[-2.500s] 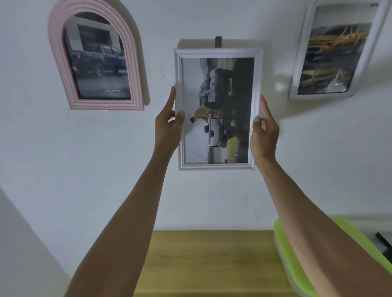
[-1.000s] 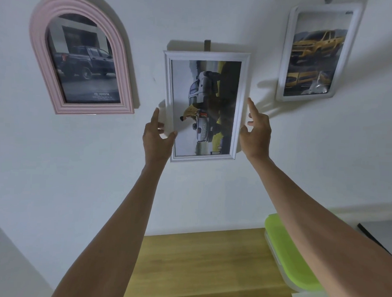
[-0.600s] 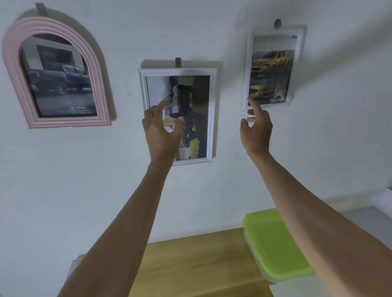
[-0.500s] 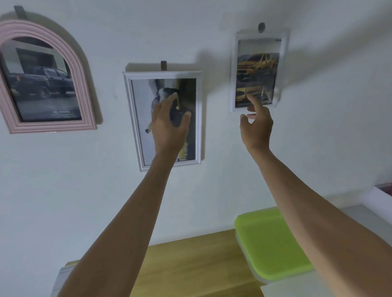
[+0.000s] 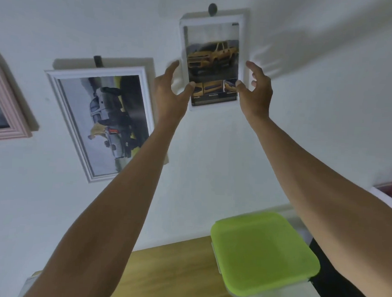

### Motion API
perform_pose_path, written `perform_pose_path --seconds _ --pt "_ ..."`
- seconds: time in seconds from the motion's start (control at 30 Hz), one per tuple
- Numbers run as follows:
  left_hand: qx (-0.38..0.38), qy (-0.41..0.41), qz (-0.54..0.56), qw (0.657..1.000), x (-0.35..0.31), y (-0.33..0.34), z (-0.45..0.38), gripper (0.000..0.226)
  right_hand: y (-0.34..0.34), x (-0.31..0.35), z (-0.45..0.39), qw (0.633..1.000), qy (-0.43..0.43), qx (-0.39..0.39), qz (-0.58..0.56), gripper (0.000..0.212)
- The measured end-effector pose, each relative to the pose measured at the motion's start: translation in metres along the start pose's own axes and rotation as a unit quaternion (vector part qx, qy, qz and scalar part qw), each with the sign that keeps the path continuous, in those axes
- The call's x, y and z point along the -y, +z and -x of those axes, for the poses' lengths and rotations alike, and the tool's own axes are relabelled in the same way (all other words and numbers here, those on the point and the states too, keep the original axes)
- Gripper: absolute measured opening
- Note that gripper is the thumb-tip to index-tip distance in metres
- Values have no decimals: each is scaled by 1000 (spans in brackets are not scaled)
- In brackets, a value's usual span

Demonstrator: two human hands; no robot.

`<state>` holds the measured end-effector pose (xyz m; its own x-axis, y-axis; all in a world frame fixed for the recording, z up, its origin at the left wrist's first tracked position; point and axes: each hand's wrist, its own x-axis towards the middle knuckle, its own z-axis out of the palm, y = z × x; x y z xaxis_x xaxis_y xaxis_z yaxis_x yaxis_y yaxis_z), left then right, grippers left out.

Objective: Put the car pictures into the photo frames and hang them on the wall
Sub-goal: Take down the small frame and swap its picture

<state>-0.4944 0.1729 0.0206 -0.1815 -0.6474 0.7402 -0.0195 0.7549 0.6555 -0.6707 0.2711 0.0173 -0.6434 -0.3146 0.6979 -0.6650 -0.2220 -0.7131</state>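
Forearms are seen nearest the camera, raised from the lower edge toward the wall. Below them a wooden tabletop (image 5: 174,271) is visible, and on its right side a container with a lime-green lid (image 5: 262,252) is set against the foot of the wall. Higher up, the left hand (image 5: 168,95) is held at the left edge of the white frame (image 5: 243,49), with the thumb laid on the lower left corner of the picture and the fingers spread up along the frame's side; whether the frame is actually clamped cannot be told, as the hand is blurred. The right hand (image 5: 256,92) is placed at the frame's right edge, its thumb pressed on the lower right of the picture and its fingers loosely curved beside the frame, so no firm grasp is shown there either. The frame is hung upright on the white wall (image 5: 315,108) from a round grey hook (image 5: 212,9), and a yellow pickup picture (image 5: 213,57) is held in it. To the left and lower, a second white frame (image 5: 58,81) with a silver truck picture (image 5: 108,122), turned sideways, is hung from a dark hook (image 5: 97,61), untouched by either hand. At the far left edge part of a pink frame (image 5: 7,115) is seen on the same wall.
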Motion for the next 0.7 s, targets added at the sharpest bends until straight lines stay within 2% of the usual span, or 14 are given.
perform_pose_path --seconds 0.2,0.37,0.47,0.7 --pt "-23 10 -21 999 -2 21 -11 70 5 -19 -32 999 7 9 -35 46" --pt "-39 -14 -7 999 1 33 -11 73 6 -22 -32 996 -47 47 -61 47" --pt "-29 -40 18 999 4 33 -12 80 3 -22 -32 995 -47 47 -79 49" --pt "-12 -74 47 996 -8 25 -12 80 1 -7 -30 993 -6 36 -115 52"
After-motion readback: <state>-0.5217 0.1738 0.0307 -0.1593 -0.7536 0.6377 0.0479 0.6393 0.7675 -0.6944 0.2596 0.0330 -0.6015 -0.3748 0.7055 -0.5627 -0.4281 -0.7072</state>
